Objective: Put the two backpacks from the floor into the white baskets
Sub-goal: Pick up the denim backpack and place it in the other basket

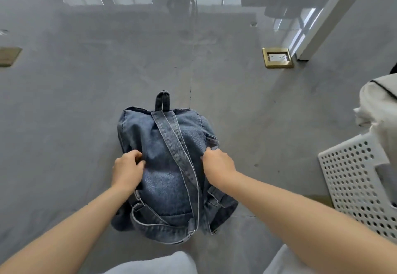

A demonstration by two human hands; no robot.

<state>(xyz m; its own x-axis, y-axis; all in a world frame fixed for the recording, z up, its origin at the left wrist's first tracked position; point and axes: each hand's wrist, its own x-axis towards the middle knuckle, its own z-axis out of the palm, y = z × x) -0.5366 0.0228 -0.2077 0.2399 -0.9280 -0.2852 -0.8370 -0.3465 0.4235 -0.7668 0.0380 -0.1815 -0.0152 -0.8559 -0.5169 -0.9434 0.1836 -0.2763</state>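
Observation:
A blue denim backpack (169, 166) lies on the grey floor straight in front of me, straps facing up and its top loop pointing away. My left hand (127, 169) pinches the fabric on its left side. My right hand (218, 162) grips the fabric on its right side. A white perforated basket (352, 179) stands at the right edge, with a white backpack with dark piping (380, 106) resting in it.
A brass floor socket (277, 57) is set in the floor beyond the backpack to the right, beside a white post (330, 18). Another brass plate (8, 56) sits at the far left. My light trouser legs (154, 263) show at the bottom.

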